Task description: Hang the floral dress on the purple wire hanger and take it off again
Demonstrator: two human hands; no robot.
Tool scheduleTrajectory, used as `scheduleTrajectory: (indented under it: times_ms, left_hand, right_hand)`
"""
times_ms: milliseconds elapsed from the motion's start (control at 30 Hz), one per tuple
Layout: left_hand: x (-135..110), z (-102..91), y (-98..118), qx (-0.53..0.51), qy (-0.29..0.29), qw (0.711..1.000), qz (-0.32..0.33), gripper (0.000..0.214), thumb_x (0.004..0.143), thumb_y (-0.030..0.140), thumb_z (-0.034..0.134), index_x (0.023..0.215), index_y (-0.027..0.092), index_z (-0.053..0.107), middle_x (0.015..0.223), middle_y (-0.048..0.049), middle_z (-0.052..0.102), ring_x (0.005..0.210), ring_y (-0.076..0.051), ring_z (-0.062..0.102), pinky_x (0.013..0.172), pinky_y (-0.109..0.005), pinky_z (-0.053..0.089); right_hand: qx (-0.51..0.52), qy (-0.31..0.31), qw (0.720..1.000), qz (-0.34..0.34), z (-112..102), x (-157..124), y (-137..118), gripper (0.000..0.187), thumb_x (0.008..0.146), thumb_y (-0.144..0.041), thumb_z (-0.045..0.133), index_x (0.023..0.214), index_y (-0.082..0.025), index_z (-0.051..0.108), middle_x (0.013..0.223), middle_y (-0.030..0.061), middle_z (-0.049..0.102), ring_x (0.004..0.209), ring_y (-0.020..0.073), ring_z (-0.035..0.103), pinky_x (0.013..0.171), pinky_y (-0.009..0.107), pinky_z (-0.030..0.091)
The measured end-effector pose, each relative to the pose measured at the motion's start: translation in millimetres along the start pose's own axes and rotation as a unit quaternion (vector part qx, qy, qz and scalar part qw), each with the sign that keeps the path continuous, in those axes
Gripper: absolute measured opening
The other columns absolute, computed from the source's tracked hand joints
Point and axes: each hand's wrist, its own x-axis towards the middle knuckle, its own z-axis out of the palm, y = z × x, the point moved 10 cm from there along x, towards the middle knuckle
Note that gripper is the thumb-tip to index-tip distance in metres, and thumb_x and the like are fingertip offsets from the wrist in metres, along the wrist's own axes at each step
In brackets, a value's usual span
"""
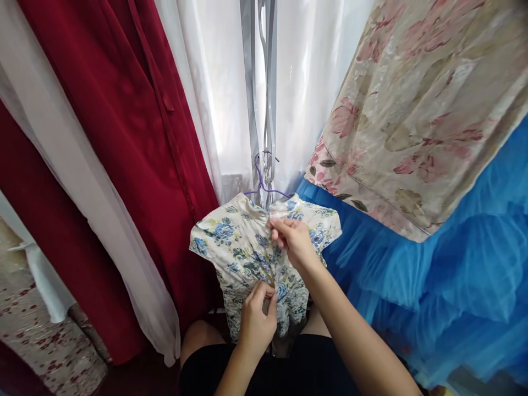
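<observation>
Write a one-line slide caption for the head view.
Left hand and right hand pinch the front of a floral garment on a purple hanger.

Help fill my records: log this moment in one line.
left hand: pinching floral garment, front | right hand: pinching it higher | purple hanger: inside garment

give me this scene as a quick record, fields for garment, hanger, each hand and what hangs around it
garment: floral garment, white with blue flowers
hanger: purple hanger
left hand: pinching the garment's front, lower down
right hand: pinching it near the neckline
left side: red fabric
right side: pink-flowered fabric, blue ruffled fabric
</observation>
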Motion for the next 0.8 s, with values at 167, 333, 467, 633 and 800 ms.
scheduleTrajectory:
  times_ms: [167, 333, 467, 633, 800]
  left_hand:
    - [6, -4.6, -8, 0.011, -0.025, 0.999, 0.018, 0.012, 0.096, 0.019, 0.053, 0.084, 0.021, 0.054, 0.083, -0.0029, 0.060, 0.079, -0.019, 0.063, 0.072, -0.028, 0.049]
    - [55, -57.3, 17, -0.023, 0.068, 0.994, 0.082, 0.016, 0.098, 0.022, 0.057, 0.113, 0.022, 0.063, 0.095, -0.0039, 0.067, 0.089, -0.019, 0.065, 0.084, -0.030, 0.051]
    - [112, -98.1, 72, -0.019, 0.114, 0.978, 0.175, 0.034, 0.102, 0.023, 0.052, 0.136, 0.024, 0.057, 0.096, -0.0030, 0.068, 0.088, -0.017, 0.065, 0.088, -0.032, 0.051]
    - [146, -96.2, 130, 0.061, 0.101, 0.956, 0.269, 0.013, 0.102, 0.024, 0.054, 0.095, 0.019, 0.065, 0.088, -0.0024, 0.068, 0.084, -0.016, 0.064, 0.080, -0.028, 0.050]
    - [157, -152.5, 116, -0.013, 0.246, 0.945, 0.215, 0.012, 0.099, 0.026, 0.059, 0.095, 0.017, 0.065, 0.083, -0.0011, 0.066, 0.079, -0.013, 0.062, 0.075, -0.025, 0.048]
  right_hand:
    - [-0.029, -0.024, 0.998, -0.045, 24, 20, -29, 0.032, 0.074, -0.046, 0.076, 0.067, -0.016, 0.067, 0.048, -0.0024, 0.059, 0.037, 0.0065, 0.038, 0.037, 0.022, 0.024]
    - [-0.071, -0.041, 0.994, -0.077, 21, -6, -24, 0.029, 0.086, -0.044, 0.071, 0.076, -0.018, 0.062, 0.047, -0.0030, 0.061, 0.038, 0.0081, 0.041, 0.042, 0.021, 0.031]
    - [-0.103, -0.062, 0.985, -0.121, 23, -20, -35, 0.027, 0.092, -0.042, 0.066, 0.078, -0.019, 0.060, 0.050, -0.0031, 0.060, 0.043, 0.0095, 0.046, 0.046, 0.023, 0.034]
    - [-0.144, -0.042, 0.973, -0.175, 12, -10, -38, 0.025, 0.094, -0.040, 0.063, 0.080, -0.021, 0.056, 0.051, -0.0057, 0.053, 0.045, 0.0103, 0.044, 0.048, 0.024, 0.031]
    - [-0.217, -0.006, 0.966, -0.139, -13, -2, 0, 0.031, 0.088, -0.041, 0.064, 0.068, -0.022, 0.050, 0.048, -0.0091, 0.038, 0.043, 0.0083, 0.028, 0.047, 0.025, 0.018]
